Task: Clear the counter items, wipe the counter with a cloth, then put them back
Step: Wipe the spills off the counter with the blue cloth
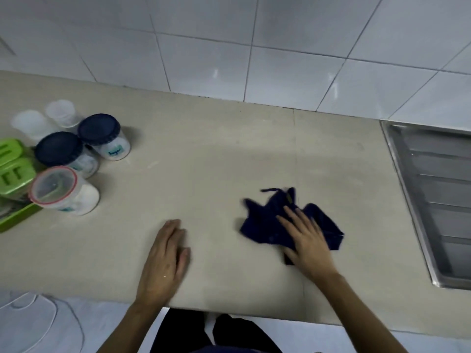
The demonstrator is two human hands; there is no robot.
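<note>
right hand: flat, palm down on the dark blue cloth, fingers spread, pressing not pinching; grip wide, nothing clasped
left hand: flat on bare worktop near front edge, fingers together, grip wide, holding nothing
cloth: crumpled, navy, on worktop right of centre, partly under right hand; well apart from the jars, near the sink drainer but not touching
jars: cluster at far left of worktop; two with dark blue lids, sugar jar labelled "Sugar", second blue-lid jar just beside and in front of it
red-rim jar: clear lid with red ring, white contents, nearest the front of the cluster
white cups: two translucent, behind the blue-lid jars, blurred
green box: lime green, at left frame edge, touching the jar cluster; contents unclear
wall: white tiles behind worktop
motion blur: on both hands
</note>
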